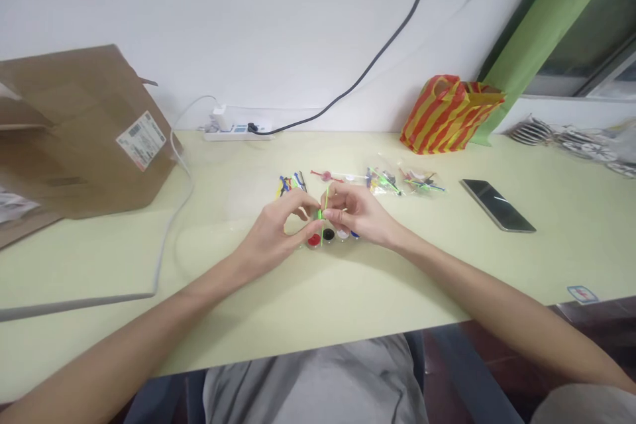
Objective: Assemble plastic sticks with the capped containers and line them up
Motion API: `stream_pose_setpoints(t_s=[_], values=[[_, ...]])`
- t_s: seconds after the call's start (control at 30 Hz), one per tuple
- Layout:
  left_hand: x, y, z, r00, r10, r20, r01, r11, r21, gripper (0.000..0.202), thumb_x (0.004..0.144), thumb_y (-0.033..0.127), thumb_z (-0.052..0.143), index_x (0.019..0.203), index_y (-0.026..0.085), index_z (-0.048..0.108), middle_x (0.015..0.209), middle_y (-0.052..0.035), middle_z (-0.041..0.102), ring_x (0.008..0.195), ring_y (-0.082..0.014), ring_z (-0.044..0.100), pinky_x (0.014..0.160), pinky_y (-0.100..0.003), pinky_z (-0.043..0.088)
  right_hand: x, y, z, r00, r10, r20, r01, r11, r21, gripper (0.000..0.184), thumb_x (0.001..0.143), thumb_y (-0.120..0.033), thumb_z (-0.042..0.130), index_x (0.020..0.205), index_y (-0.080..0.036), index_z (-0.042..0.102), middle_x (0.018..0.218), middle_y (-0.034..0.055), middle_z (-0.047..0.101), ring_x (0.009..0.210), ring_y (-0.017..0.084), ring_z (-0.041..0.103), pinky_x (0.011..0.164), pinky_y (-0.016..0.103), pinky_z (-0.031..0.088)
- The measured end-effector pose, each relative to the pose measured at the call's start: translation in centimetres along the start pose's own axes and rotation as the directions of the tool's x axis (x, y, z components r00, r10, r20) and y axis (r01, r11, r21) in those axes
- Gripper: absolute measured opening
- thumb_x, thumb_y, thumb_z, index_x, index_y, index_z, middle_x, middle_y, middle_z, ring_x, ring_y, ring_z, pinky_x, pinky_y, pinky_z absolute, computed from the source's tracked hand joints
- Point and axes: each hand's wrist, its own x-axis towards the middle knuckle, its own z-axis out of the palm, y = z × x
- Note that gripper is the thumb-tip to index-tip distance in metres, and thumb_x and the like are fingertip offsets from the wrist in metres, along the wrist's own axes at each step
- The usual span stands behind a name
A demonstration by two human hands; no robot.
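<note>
Both hands pinched a thin green plastic stick (324,215) above small round paint pots (328,236) on the pale yellow counter (348,298); left hand (275,232) and right hand (360,213) fingers closed narrowly around it. A slip could likely have dropped the stick or knocked the pots.

Pale table (298,305), cardboard box (84,132), phone (497,205), striped bag (447,114), power strip (236,132)

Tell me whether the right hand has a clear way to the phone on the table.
Probably yes. The right hand pinches a green stick together with the left hand, so it is occupied. The phone lies flat to its right, with only bare table between them.
</note>
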Motion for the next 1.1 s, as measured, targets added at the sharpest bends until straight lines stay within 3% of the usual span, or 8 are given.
stream_pose_setpoints(t_s=[0.2, 0.33, 0.43, 0.57, 0.7, 0.87, 1.0, 1.1], values=[[-0.1, 0.3, -0.1, 0.991, -0.032, 0.133, 0.044, 0.995, -0.089, 0.014, 0.093, 0.024, 0.066, 0.104, 0.020, 0.061, 0.075, 0.0034, 0.069, 0.064, -0.0100, 0.065, 0.063, -0.021, 0.053, 0.1, -0.1, 0.0, 0.997, 0.002, 0.074, -0.003, 1.000, 0.013, 0.040, 0.090, -0.053, 0.073, 0.083, -0.018, 0.056, 0.068, -0.0032, 0.059, 0.048, 0.006, 0.045, 0.046, 0.021, 0.035], [-0.1, 0.7, -0.2, 0.996, -0.058, 0.070, 0.072, 0.975, -0.211, 0.011, 0.089, 0.018, 0.065, 0.099, 0.020, 0.061, 0.077, 0.0033, 0.072, 0.061, -0.0103, 0.070, 0.057, -0.019, 0.054, 0.1, -0.8, 0.1, 0.992, 0.010, 0.125, -0.027, 0.990, 0.138, 0.041, 0.087, -0.053, 0.077, 0.081, -0.018, 0.056, 0.072, -0.0005, 0.063, 0.056, 0.010, 0.055, 0.047, 0.020, 0.041], [0.0, 0.7, -0.9, 0.994, -0.085, 0.069, 0.101, 0.957, -0.274, 0.009, 0.093, 0.026, 0.066, 0.098, 0.020, 0.061, 0.077, 0.0005, 0.074, 0.067, -0.0152, 0.075, 0.059, -0.023, 0.057, -0.2, -1.3, -0.1, 0.989, 0.005, 0.149, -0.031, 0.984, 0.174, 0.040, 0.086, -0.052, 0.078, 0.083, -0.018, 0.057, 0.075, 0.0013, 0.067, 0.060, 0.011, 0.060, 0.049, 0.022, 0.047], [0.4, -0.1, -1.4, 0.987, -0.143, -0.070, 0.121, 0.961, -0.250, 0.020, 0.094, 0.035, 0.069, 0.102, 0.019, 0.061, 0.078, -0.0018, 0.073, 0.073, -0.0185, 0.076, 0.064, -0.027, 0.057, 0.7, -1.1, -1.1, 0.999, 0.021, -0.030, -0.019, 0.997, 0.079, 0.041, 0.081, -0.053, 0.081, 0.087, -0.018, 0.061, 0.077, 0.0012, 0.070, 0.050, 0.009, 0.055, 0.047, 0.023, 0.050], [0.8, -2.3, -1.5, 0.939, -0.225, -0.259, 0.147, 0.946, -0.288, 0.030, 0.089, 0.040, 0.075, 0.102, 0.019, 0.059, 0.086, -0.0021, 0.071, 0.074, -0.0194, 0.076, 0.071, -0.031, 0.059, 4.2, 0.6, -2.1, 0.986, 0.070, -0.154, -0.091, 0.987, -0.131, 0.042, 0.078, -0.054, 0.083, 0.083, -0.016, 0.066, 0.070, 0.0024, 0.070, 0.047, 0.008, 0.053, 0.042, 0.021, 0.049], [0.9, -4.3, -2.2, 0.917, -0.317, -0.243, 0.271, 0.941, -0.202, 0.039, 0.083, 0.049, 0.078, 0.098, 0.020, 0.056, 0.075, 0.0006, 0.069, 0.058, -0.0168, 0.070, 0.057, -0.028, 0.054, 8.5, 2.2, -1.8, 0.962, 0.201, -0.184, -0.245, 0.932, -0.266, 0.033, 0.087, -0.047, 0.077, 0.090, -0.014, 0.071, 0.082, 0.0104, 0.077, 0.052, 0.013, 0.066, 0.045, 0.023, 0.055], [0.7, -3.7, -2.0, 0.928, -0.303, -0.218, 0.269, 0.947, -0.173, 0.047, 0.082, 0.050, 0.079, 0.108, 0.023, 0.051, 0.079, 0.0025, 0.071, 0.056, -0.0147, 0.068, 0.055, -0.025, 0.052, 7.8, 1.3, -0.9, 0.985, 0.001, -0.175, -0.071, 0.917, -0.393, 0.022, 0.095, -0.034, 0.065, 0.093, -0.014, 0.073, 0.089, 0.0087, 0.077, 0.067, 0.015, 0.071, 0.052, 0.021, 0.054], [0.5, -2.6, -1.4, 0.946, -0.268, -0.179, 0.244, 0.959, -0.145, 0.054, 0.081, 0.047, 0.080, 0.118, 0.026, 0.047, 0.078, 0.0045, 0.072, 0.058, -0.0145, 0.068, 0.055, -0.024, 0.050, 6.0, 0.0, 0.1, 0.993, -0.083, -0.086, 0.049, 0.939, -0.341, 0.019, 0.093, -0.032, 0.066, 0.096, -0.014, 0.074, 0.084, 0.0049, 0.075, 0.070, 0.015, 0.070, 0.058, 0.023, 0.055]])
